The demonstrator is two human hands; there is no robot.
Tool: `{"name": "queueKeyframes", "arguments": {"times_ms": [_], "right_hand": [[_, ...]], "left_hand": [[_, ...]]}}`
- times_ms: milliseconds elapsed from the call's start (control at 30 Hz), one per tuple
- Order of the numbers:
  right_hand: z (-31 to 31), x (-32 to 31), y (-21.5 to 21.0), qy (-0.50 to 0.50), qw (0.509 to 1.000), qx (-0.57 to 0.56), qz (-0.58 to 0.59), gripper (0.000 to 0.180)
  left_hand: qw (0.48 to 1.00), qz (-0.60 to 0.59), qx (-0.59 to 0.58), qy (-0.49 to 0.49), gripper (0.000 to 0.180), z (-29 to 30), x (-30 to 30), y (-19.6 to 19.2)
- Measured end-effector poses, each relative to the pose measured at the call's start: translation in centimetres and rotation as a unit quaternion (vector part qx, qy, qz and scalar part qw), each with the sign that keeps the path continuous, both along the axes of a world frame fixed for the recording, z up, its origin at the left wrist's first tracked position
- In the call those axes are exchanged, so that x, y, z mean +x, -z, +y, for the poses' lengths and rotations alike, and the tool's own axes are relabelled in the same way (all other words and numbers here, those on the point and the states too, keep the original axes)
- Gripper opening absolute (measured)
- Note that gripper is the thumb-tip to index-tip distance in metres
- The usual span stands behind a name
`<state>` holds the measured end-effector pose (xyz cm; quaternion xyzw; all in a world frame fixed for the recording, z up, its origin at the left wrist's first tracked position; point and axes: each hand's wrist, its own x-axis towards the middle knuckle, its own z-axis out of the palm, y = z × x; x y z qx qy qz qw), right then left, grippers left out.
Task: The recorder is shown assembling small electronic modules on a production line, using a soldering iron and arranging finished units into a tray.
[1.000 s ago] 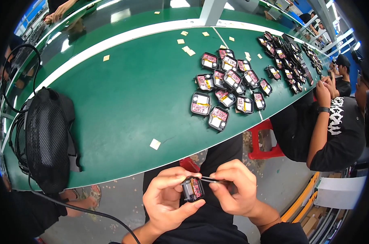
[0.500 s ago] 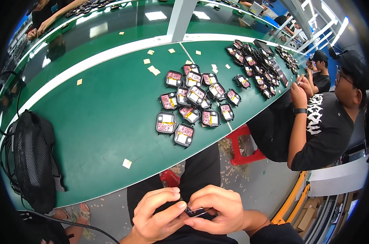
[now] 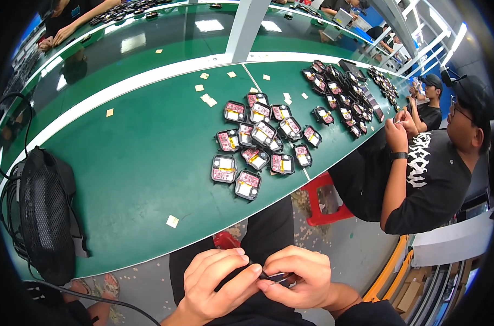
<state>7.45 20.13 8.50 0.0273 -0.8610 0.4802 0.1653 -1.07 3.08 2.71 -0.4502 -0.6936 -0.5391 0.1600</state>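
Close to my body, over my lap and off the table's front edge, both hands meet around a small dark piece (image 3: 278, 277) with a shiny edge. Fingers cover most of it, so its exact kind does not show. My right hand (image 3: 304, 276) pinches it between thumb and fingers. On its other side, my left hand (image 3: 214, 282) is closed with its fingertips against the piece. Beyond them, on the green table (image 3: 132, 190), lies a loose cluster of black square housings (image 3: 248, 185) with pink circuit boards, white blocks and yellow tape showing.
A black mesh bag (image 3: 43, 212) with cables stands at the left. Pale paper squares (image 3: 172, 221) are scattered about. More housings (image 3: 342, 95) are heaped at the far right, near a co-worker (image 3: 432, 174). A red stool (image 3: 320, 201) and a grey post (image 3: 246, 32) also show.
My hands and the dark piece have shifted slightly to the right, and the left fingertips have moved across the piece. The whole view has tilted a little.
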Motion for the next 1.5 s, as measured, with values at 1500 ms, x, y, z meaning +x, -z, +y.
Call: {"name": "queueKeyframes", "arguments": {"times_ms": [1500], "right_hand": [[-2.0, -2.2, 2.0, -0.082, 0.992, -0.100, 0.006, 0.040]], "left_hand": [[0.826, -0.503, 0.251, 0.039, 0.086, -1.6, 4.0, 2.8]]}}
